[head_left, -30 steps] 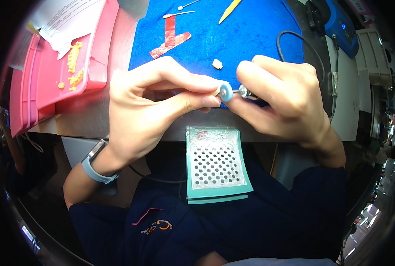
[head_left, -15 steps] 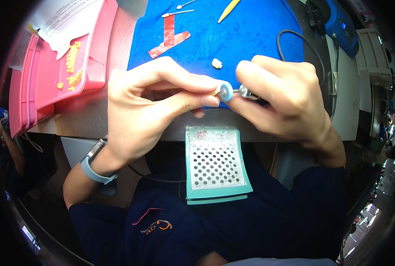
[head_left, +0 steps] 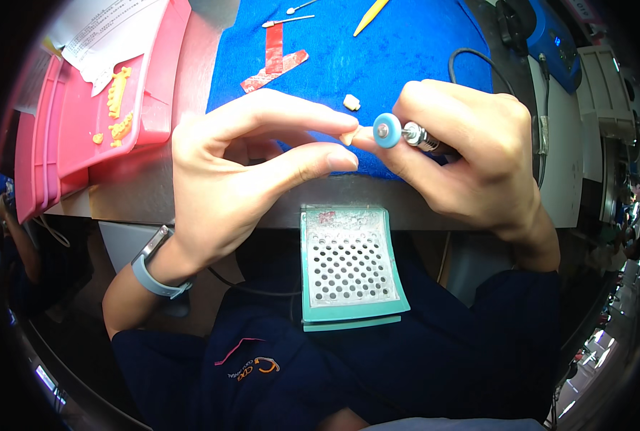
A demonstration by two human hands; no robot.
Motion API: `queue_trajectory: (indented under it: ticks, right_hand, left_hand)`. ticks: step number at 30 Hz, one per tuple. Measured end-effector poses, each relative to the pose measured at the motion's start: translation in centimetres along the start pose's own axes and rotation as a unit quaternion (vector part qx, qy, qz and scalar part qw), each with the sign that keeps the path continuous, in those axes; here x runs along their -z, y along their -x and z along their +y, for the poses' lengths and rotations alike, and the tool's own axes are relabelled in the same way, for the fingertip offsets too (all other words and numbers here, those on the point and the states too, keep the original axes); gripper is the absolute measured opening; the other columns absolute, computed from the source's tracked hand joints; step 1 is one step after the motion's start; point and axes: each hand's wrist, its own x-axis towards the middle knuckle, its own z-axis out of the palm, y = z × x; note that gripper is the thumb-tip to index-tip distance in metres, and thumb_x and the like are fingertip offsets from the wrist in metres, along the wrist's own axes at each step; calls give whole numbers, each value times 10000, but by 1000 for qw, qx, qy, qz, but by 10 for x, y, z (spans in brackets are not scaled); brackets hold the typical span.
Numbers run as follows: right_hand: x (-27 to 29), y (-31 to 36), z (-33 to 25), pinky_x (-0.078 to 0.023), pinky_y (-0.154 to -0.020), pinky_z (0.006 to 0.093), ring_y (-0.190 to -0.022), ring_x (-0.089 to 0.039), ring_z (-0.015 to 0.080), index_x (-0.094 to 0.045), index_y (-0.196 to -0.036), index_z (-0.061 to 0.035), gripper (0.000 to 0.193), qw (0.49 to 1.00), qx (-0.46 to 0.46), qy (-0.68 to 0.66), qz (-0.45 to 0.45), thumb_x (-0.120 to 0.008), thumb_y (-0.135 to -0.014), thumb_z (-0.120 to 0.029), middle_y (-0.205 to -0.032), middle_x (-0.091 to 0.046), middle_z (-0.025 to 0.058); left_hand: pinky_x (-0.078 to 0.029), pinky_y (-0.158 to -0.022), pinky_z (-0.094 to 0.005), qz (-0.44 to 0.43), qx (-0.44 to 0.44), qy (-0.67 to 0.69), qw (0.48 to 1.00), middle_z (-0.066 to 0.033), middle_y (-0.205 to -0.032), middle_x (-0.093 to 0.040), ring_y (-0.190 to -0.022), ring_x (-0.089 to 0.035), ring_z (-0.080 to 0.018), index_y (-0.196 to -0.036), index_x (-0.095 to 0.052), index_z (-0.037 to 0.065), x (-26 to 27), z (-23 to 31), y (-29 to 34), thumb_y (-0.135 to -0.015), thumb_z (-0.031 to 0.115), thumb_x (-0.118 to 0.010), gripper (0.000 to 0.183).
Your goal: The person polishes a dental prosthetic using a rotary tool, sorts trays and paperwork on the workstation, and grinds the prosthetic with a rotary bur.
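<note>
My left hand (head_left: 226, 161) has a small cream tooth-coloured dental piece (head_left: 349, 136) at its index fingertip. The thumb tip sits a little below the piece, and a finger of my right hand appears to touch its other side. My right hand (head_left: 471, 147) is closed round a rotary handpiece (head_left: 422, 136), most of whose body is hidden in the fist. A light-blue polishing wheel (head_left: 386, 131) on its tip stands just right of the piece, apart from it. A second small tooth-coloured piece (head_left: 351, 103) lies beyond my fingers on the blue towel (head_left: 406, 57).
Red strips (head_left: 275, 54), metal burs (head_left: 289, 22) and a yellow pointed stick (head_left: 370, 18) lie on the towel. At left stands a pink tray (head_left: 155, 93) with orange dental models (head_left: 117, 93) and paper. A perforated green-framed vent (head_left: 352, 269) juts toward me; a blue control box (head_left: 555, 43) is far right.
My right hand has drawn the wheel to the right, off the dental piece. In my left hand the thumb and index finger have parted, and the piece has turned.
</note>
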Motion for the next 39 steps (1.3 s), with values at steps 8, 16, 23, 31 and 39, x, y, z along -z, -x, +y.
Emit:
queue_trajectory:
  ticks: [8, 16, 23, 31, 39]
  right_hand:
    - [0, 2, 0, -374, -426, 310, -473, -516, 184, -608, -738, -36, 257, 999, 0, 36, -16, -852, -729, -116, -606, -526, 60]
    - [-2, 2, 0, -358, -430, 337, -476, -472, 211, -575, -762, -46, 313, 998, 2, 59, -17, -868, -694, -134, -613, -464, 58]
    - [-2, 5, -2, -369, -432, 337, -475, -489, 211, -591, -780, -45, 300, 997, 14, 71, -26, -863, -692, -137, -611, -470, 53]
    - [1, 5, -3, -386, -430, 330, -482, -520, 208, -610, -803, -37, 258, 996, 11, 71, -48, -842, -712, -104, -621, -497, 54]
    - [1, 7, -4, -383, -427, 334, -477, -520, 210, -616, -811, -43, 252, 997, 18, 60, -52, -839, -712, -106, -619, -491, 47]
  left_hand:
    - [-543, -584, -209, 21, -7, 59, 998, -195, -1057, -745, -840, -737, -163, -973, -658, -9, 0, -8, 3, -874, -88, -715, 139]
    - [-561, -615, -220, 1, -4, 13, 1000, -196, -1020, -749, -821, -743, -177, -909, -669, -9, 0, -2, 2, -869, -100, -710, 108]
    - [-567, -628, -232, 2, 13, 32, 999, -194, -1001, -753, -811, -743, -183, -911, -662, -6, -1, 1, 2, -872, -96, -707, 108]
    - [-526, -585, -214, 1, 12, 63, 998, -188, -999, -755, -767, -729, -171, -918, -648, 1, -2, -4, 1, -900, -68, -693, 85]
    - [-511, -582, -202, 0, 33, 64, 997, -191, -1016, -755, -750, -722, -160, -928, -646, 7, -2, -1, 2, -911, -58, -685, 78]
